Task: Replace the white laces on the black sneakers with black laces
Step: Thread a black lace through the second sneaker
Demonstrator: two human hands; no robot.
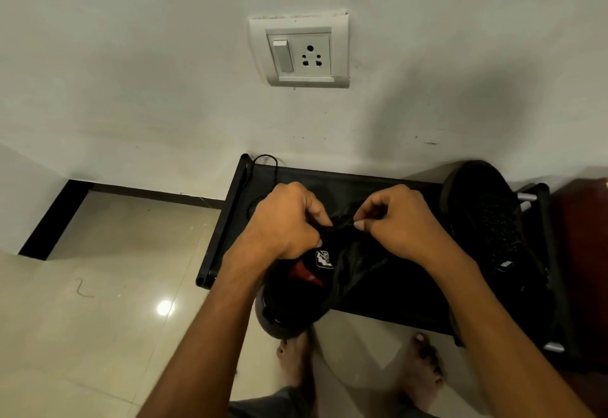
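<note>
Both hands, left hand (283, 220) and right hand (399, 220), pinch a black lace (340, 223) over the near sneaker (329, 279). Far sneaker (487, 217) looks done already; no white laces around.

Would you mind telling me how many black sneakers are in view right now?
2. One black sneaker with a red insole sits at the black fabric rack's front left, under both hands. The other black knit sneaker lies on the rack's right side. None seems hidden.

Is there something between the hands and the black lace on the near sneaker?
Nothing visible: left hand and right hand already pinch the black lace over the near sneaker.
</note>
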